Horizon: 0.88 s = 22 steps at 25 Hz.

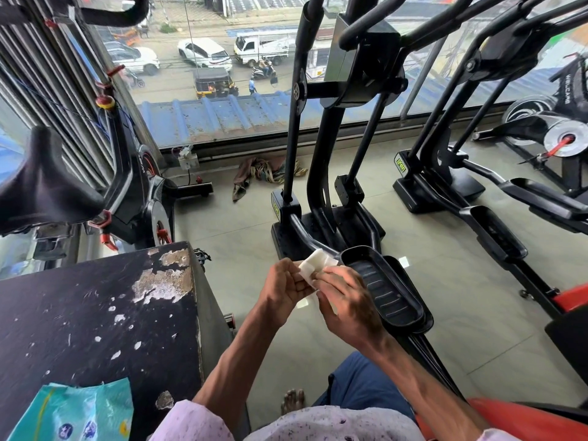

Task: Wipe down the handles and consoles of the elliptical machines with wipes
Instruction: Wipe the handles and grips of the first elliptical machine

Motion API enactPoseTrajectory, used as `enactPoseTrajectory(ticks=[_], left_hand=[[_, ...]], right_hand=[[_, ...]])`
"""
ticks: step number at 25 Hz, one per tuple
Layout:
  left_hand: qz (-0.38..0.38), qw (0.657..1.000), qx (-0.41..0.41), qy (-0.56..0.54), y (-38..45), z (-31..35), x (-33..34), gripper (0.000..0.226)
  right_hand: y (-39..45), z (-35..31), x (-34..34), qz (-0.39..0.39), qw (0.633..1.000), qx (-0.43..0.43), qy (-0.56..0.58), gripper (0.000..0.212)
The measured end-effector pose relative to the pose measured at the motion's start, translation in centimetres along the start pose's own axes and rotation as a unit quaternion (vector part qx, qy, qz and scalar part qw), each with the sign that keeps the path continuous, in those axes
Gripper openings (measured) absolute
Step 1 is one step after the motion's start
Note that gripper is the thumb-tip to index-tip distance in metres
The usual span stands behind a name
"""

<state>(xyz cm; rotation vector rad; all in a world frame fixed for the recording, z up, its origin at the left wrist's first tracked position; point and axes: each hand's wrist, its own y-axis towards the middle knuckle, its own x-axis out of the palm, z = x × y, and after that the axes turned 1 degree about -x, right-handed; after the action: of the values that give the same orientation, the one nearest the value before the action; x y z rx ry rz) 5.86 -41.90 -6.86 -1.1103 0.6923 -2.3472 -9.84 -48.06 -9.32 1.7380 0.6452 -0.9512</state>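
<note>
A folded white wipe (313,262) is held between both hands in front of my chest. My left hand (284,289) cups it from the left with curled fingers. My right hand (345,303) pinches its lower edge, and more white shows under that palm. A teal wipes packet (74,415) lies on the worn black box at lower left. Straight ahead stands a black elliptical machine (321,173), its handle bars (297,100) rising toward the window and its pedal (383,286) just beyond my hands. A second elliptical (445,173) stands to the right.
The scuffed black box (95,313) fills the lower left. An exercise bike (136,192) with a black saddle stands at left. A crumpled cloth (264,173) lies on the tiled floor by the window. More machines (547,135) sit at far right. My bare foot (292,401) shows below.
</note>
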Motion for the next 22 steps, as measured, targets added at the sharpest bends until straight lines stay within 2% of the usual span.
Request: enactPoseTrajectory(ticks=[1,2,3,5,7,8,10,13,15,17,20,22], left_hand=[[0.012,1.0,0.005,-0.003,0.1,-0.1,-0.1,0.03],[0.035,0.999,0.02,0.012,0.2,-0.3,-0.2,0.023],[0.059,0.997,0.041,0.032,0.3,-0.5,-0.2,0.016],[0.097,0.991,0.072,0.054,0.4,-1.0,-0.1,0.011],[0.098,0.991,0.083,0.048,0.2,-1.2,0.2,0.014],[0.089,0.991,0.086,0.05,0.0,-1.2,0.3,0.016],[0.073,0.99,0.091,0.073,0.0,-1.5,0.3,0.016],[0.105,0.977,0.099,0.16,0.2,-1.4,-0.2,0.014],[0.133,0.96,0.109,0.222,0.2,-1.1,-0.5,0.013],[0.113,0.958,0.107,0.24,0.2,-0.6,-0.7,0.011],[0.07,0.968,0.081,0.228,0.3,-0.3,-0.8,0.004],[0.064,0.969,0.081,0.223,0.4,-0.3,-0.7,0.003]], right_hand=[[0.2,-0.3,-0.1,-0.012,0.999,0.035,0.04,0.022],[0.5,-0.6,-0.2,-0.017,0.989,0.105,0.103,0.023],[1.1,-0.9,-0.3,-0.006,0.961,0.213,0.177,0.024],[2.5,-1.0,-0.3,0.036,0.851,0.44,0.284,0.023],[3.4,-0.6,-0.1,0.007,0.74,0.561,0.371,0.031],[3.7,-0.5,0.1,-0.024,0.697,0.579,0.422,0.032],[3.9,-0.7,0.4,-0.057,0.659,0.574,0.483,0.023],[3.9,-0.6,0.7,-0.031,0.651,0.565,0.505,0.017],[3.9,-0.2,0.4,-0.04,0.654,0.549,0.52,0.015],[3.6,0.2,0.0,-0.063,0.652,0.526,0.543,0.012],[3.2,0.8,-0.5,-0.089,0.622,0.521,0.578,0.012],[3.0,1.0,-0.8,-0.097,0.589,0.534,0.599,0.013]])
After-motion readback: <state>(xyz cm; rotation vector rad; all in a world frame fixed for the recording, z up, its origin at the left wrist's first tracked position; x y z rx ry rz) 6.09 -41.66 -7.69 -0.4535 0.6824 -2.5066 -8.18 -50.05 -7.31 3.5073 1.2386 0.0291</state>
